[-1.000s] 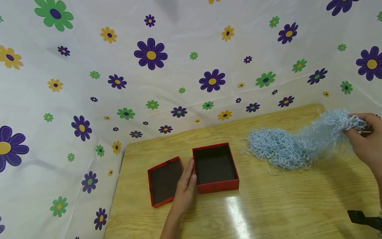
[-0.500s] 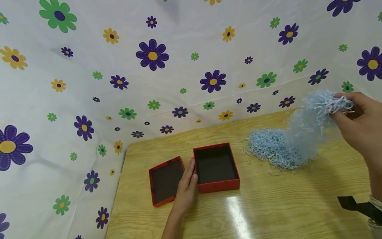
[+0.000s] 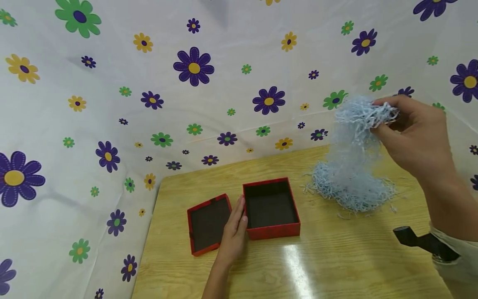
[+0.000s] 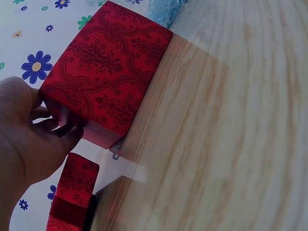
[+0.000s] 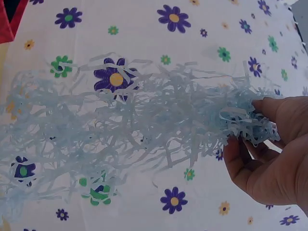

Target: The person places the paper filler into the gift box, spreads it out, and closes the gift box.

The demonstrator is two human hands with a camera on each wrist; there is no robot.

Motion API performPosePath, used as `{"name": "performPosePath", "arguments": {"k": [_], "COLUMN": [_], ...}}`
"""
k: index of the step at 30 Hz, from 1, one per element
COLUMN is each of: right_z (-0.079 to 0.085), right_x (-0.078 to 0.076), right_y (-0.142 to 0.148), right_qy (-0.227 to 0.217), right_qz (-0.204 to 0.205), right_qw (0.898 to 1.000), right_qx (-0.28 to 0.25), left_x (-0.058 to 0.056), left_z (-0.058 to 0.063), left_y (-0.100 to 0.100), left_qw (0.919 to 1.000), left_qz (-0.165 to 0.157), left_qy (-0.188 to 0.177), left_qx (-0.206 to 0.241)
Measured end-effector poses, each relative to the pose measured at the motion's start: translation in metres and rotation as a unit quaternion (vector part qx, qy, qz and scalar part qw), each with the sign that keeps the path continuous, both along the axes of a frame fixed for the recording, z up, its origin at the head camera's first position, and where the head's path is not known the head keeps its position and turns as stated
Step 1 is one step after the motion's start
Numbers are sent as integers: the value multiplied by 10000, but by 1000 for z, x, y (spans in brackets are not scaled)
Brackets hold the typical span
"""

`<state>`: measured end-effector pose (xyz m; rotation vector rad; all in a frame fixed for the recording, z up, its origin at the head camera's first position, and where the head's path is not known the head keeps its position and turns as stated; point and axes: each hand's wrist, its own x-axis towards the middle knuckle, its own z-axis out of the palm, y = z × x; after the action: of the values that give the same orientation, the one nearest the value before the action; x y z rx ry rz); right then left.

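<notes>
My right hand (image 3: 418, 133) pinches a clump of pale blue shredded paper (image 3: 358, 116) between thumb and fingers, raised over the table. Loose strands trail down from it toward a heap of the same paper (image 3: 351, 191) on the tabletop. In the right wrist view the held shredded paper (image 5: 144, 120) stretches out leftward from my fingertips. My left hand (image 3: 233, 236) rests with its fingers along the left wall of a red box (image 3: 274, 231), whose dark inside holds nothing. The left wrist view shows the patterned outer side of that box (image 4: 106, 72) against my fingertips.
A red-rimmed lid (image 3: 209, 226) lies inside-up left of the box, partly behind my left hand. The wooden table (image 3: 336, 265) ends at a white cloth backdrop (image 3: 224, 50) printed with flowers. A black strap piece (image 3: 425, 243) juts from my right wrist.
My right hand has moved left and upward, drawing the clump of shredded paper off the right side and over the heap. The left hand, box and lid stay in place.
</notes>
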<state>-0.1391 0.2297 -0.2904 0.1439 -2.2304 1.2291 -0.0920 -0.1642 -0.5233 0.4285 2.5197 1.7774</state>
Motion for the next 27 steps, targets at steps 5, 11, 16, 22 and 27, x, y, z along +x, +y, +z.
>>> {"name": "performPosePath", "arguments": {"k": [5,11,16,22,27], "right_z": [15,27,30,28,19], "right_x": [-2,-3,-3,-4,-8], "right_y": [-28,-61,-88,-116,-134], "right_qy": [43,192,156,-136,-314], "right_qz": [586,1204,1677,2164,2447], "right_qw": [9981,9922,9854,9759,9689], "right_qx": [-191,-270,-257,-252,-199], "left_x": [0,0,-3,-3,-3], "left_z": [-2,-3,-3,-3,-3], "left_y": [0,0,1,1,1], "left_qw": [10000,9999,9999,9997,9993], "left_qz": [-28,18,20,111,162], "left_qy": [37,73,145,201,310], "left_qx": [65,93,36,-72,-108]}}
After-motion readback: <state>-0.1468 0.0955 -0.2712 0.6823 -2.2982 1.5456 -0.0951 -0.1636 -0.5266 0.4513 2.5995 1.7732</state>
